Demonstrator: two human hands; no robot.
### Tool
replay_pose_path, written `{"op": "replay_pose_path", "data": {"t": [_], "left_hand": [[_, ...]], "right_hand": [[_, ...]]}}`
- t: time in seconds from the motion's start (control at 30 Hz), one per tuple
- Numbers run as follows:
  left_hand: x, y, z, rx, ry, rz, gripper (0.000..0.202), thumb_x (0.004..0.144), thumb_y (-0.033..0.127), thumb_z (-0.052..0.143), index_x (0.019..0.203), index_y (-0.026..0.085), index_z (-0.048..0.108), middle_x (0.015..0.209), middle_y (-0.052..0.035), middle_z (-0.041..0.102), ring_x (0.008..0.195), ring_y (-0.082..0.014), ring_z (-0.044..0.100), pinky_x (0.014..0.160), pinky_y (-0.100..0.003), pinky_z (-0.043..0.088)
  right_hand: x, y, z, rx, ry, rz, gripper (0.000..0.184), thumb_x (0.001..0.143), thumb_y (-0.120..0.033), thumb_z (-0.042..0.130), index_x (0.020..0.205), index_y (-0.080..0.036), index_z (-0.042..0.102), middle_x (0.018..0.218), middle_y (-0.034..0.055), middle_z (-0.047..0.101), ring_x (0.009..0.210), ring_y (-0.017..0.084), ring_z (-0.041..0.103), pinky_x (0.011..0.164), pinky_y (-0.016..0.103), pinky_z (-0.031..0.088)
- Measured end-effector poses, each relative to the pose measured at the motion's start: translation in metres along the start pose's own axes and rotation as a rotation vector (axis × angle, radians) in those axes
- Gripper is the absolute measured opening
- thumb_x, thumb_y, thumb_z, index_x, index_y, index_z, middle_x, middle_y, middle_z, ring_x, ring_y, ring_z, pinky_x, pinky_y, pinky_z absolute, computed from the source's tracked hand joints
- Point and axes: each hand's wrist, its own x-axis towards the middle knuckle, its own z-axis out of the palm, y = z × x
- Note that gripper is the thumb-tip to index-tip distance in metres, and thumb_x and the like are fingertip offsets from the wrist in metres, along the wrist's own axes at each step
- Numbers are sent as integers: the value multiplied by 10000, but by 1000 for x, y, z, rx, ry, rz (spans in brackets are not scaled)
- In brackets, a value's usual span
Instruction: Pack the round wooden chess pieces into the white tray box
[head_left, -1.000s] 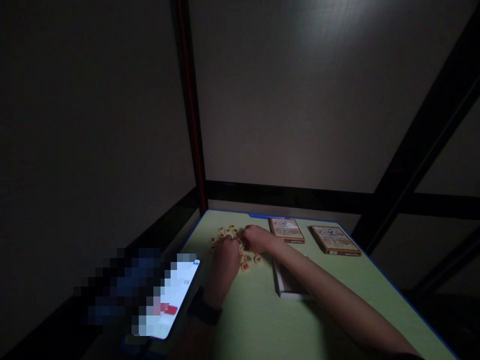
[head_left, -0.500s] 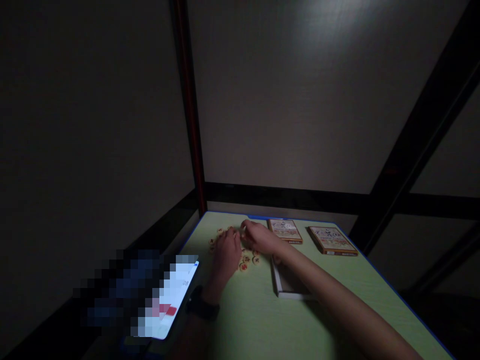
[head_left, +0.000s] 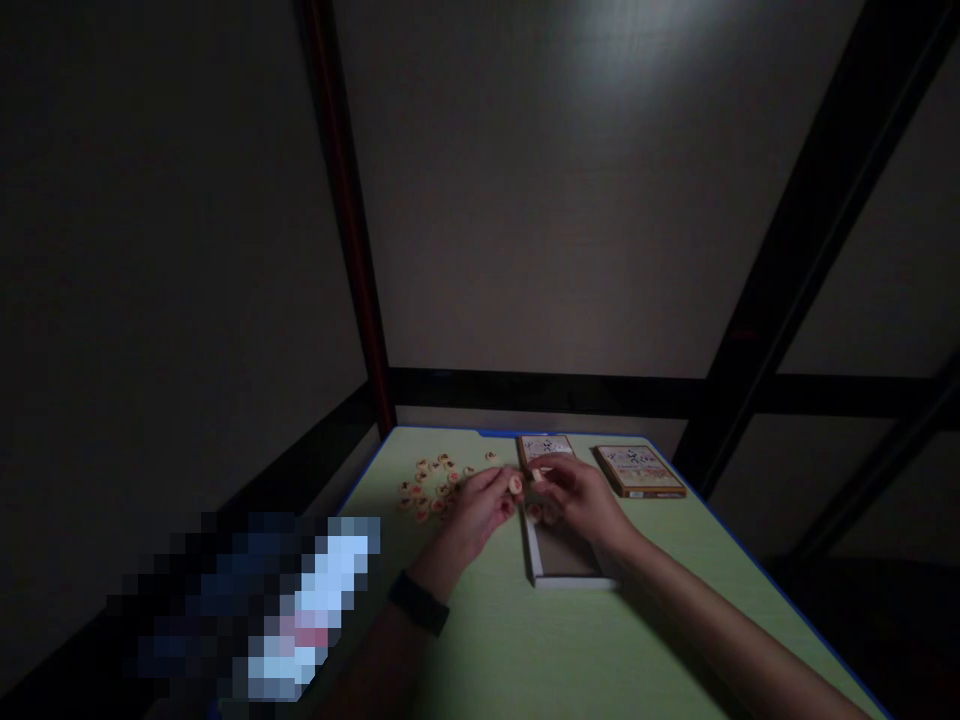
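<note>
Several small round game pieces [head_left: 431,485] with red and dark marks lie scattered at the far left of a green table [head_left: 525,640]. My left hand [head_left: 480,510] pinches one round piece [head_left: 515,485] at the left edge of a shallow open box tray [head_left: 559,555]. My right hand [head_left: 581,495] hovers over the tray's far end with its fingers curled, seemingly on another piece. A dark band circles my left wrist.
Two flat printed boxes [head_left: 637,470] lie at the far right of the table, one partly behind my hands [head_left: 541,447]. A lit, blurred-out screen [head_left: 300,620] stands at the near left. Dark frame bars and a pale wall surround the table.
Both hands left the scattered pile and moved right to the tray, the left one carrying a piece. The view also shifted, so everything sits further left.
</note>
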Motion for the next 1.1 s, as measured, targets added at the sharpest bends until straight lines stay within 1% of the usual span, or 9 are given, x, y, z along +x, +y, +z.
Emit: {"op": "replay_pose_path", "data": {"t": [0.13,0.3,0.5,0.67,0.77,0.83,0.97,1.03,1.1], "left_hand": [[-1,-4,7,-17,-39,-55,472,623,496,848,755,115,603,711,2,589,583,-50,497,538,-179,351],[-10,-8,12,1,-96,-76,476,656,511,826,820,126,599,718,21,566,586,-46,491,545,-177,353],[-10,-17,12,38,-59,-45,512,619,559,815,778,159,538,663,64,484,533,-33,417,506,-173,323],[-6,-23,13,198,-34,35,519,654,623,744,724,184,475,607,89,418,474,-29,364,455,-174,260],[-3,-20,13,404,43,85,390,819,557,597,744,190,492,591,78,452,432,-47,378,436,-195,265],[-3,-15,11,635,134,125,272,916,413,473,770,188,520,590,60,511,423,-65,400,450,-210,291],[-12,-7,6,1208,192,237,149,832,150,521,932,186,625,624,36,599,597,-120,548,614,-234,396],[-19,-7,5,1383,138,247,246,774,135,576,1005,187,645,669,16,638,688,-154,595,678,-256,419],[-25,-8,5,1465,64,256,202,769,170,587,957,193,659,741,-16,677,742,-179,621,699,-269,432]], "right_hand": [[-11,2,-10,62,42,-54,105,839,-248,651,910,-184,692,893,68,696,811,204,651,728,326,526],[-24,-7,-6,-37,15,-211,174,874,-235,637,1039,-205,684,990,79,721,876,201,655,801,340,526],[-28,-12,2,-99,-67,-270,105,903,-243,628,984,-208,685,1010,91,734,951,213,665,864,355,514],[-29,-12,1,-212,-112,-347,143,950,-252,548,1019,-199,661,1031,108,725,962,220,652,877,362,496],[-28,-11,-7,-260,-138,-278,154,934,-225,549,1065,-202,626,1027,103,714,956,217,647,858,346,488],[-28,-11,-12,-279,-174,-197,171,907,-197,562,1075,-197,592,991,87,709,902,202,650,796,309,484],[-31,-12,-12,-448,-339,-78,150,875,-98,510,994,-172,565,918,80,698,786,181,636,694,261,435],[-34,-13,-4,-567,-409,-31,170,872,-82,495,1005,-157,569,944,104,699,799,192,642,697,267,417],[-38,-13,6,-654,-451,21,184,878,-91,494,1033,-145,575,988,129,702,843,211,652,709,277,408]]}}
